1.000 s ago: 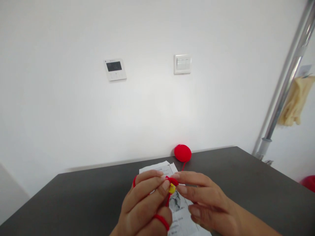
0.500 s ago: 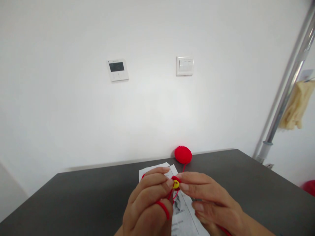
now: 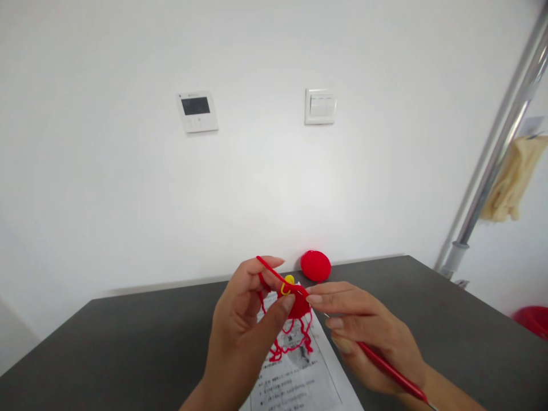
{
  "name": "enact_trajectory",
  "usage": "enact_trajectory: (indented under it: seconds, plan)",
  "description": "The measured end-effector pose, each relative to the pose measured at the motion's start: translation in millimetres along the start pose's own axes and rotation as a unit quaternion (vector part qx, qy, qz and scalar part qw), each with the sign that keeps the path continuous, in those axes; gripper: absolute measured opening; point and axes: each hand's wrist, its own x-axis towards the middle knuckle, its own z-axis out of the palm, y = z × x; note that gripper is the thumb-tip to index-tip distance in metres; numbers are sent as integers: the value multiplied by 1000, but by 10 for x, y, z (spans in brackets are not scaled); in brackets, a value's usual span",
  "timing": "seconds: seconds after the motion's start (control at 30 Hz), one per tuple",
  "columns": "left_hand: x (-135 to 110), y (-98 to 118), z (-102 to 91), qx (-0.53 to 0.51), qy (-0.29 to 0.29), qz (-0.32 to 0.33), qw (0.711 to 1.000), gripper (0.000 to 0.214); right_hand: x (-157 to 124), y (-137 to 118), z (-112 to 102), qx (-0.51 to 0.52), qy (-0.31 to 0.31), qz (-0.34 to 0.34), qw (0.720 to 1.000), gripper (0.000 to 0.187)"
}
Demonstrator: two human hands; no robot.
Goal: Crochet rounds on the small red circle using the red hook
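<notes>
My left hand [image 3: 246, 319] pinches a small red crochet piece [image 3: 298, 307] between thumb and fingers, with red yarn [image 3: 269, 268] running over its index finger. A yellow stitch marker [image 3: 287, 283] sits on the piece's top edge. Loose red yarn loops [image 3: 291, 339] dangle below it. My right hand [image 3: 368, 337] holds a red crochet hook [image 3: 389, 371], its fingertips right next to the piece. Both hands hover above a printed paper sheet [image 3: 299, 379] on the dark table [image 3: 128, 354].
A red ball of yarn [image 3: 315, 266] rests on the table against the white wall. A metal pole [image 3: 488, 171] rises at the right with a yellowish cloth [image 3: 511, 182] hanging beside it. A red object [image 3: 533, 319] shows at the right edge.
Both hands rose slightly. The left hand turned and lifted the crochet piece, so the yarn loops and the marker now show. The red hook in my right hand came into view.
</notes>
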Motion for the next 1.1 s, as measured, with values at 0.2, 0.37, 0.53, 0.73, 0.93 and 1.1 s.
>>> enact_trajectory:
  seconds: [0.2, 0.37, 0.53, 0.73, 0.93, 1.1]
  plan:
    - [46, 51, -15, -24, -22, -33, 999, 35, 73, -21, -52, -39, -13, 8, 999, 22]
    - [64, 62, -17, -7, -33, -52, 998, 37, 125, -27, -88, -3, -33, 10, 999, 22]
    - [112, -1, -63, -20, -84, -78, 993, 35, 99, -3, -70, 26, -17, 49, 998, 19]
    - [156, -87, -145, -37, -150, -106, 982, 35, 41, 14, -42, -97, -20, 37, 994, 20]
    - [202, -81, -132, -24, -133, -119, 984, 46, 56, 39, -17, -76, -52, 20, 996, 15]
    - [221, -103, -144, -36, -136, -94, 986, 49, 43, 62, 31, 4, -84, 29, 996, 15]
